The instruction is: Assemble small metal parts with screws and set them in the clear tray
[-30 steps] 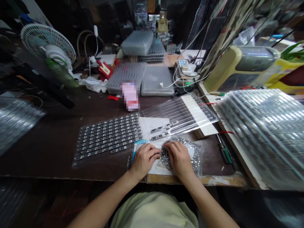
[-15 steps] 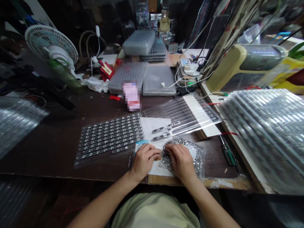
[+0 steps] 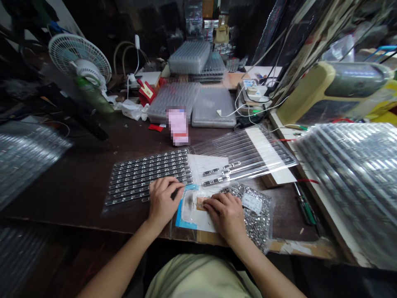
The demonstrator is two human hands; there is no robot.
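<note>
- While the left hand (image 3: pixel 163 201) curls over the near edge of a clear plastic tray (image 3: pixel 149 178) of small metal parts in rows, its fingers bunch; whether they pinch anything can't be told.
- Right hand (image 3: pixel 225 215) lies with fingers spread, pressed on a white-and-blue packet (image 3: pixel 192 211), touching a small tan patch (image 3: pixel 201 203).
- Just right of that hand, a plastic bag of loose metal parts (image 3: pixel 257 219) lies on the desk (image 3: pixel 77 194).
- Beyond the packet sits a second clear tray (image 3: pixel 245 155), holding a few parts.

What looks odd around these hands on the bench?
A dark smudge marks the blue-edged white packet beside the left hand and right hand. It stands out against the pale surface, though what caused it is impossible to tell.
</note>
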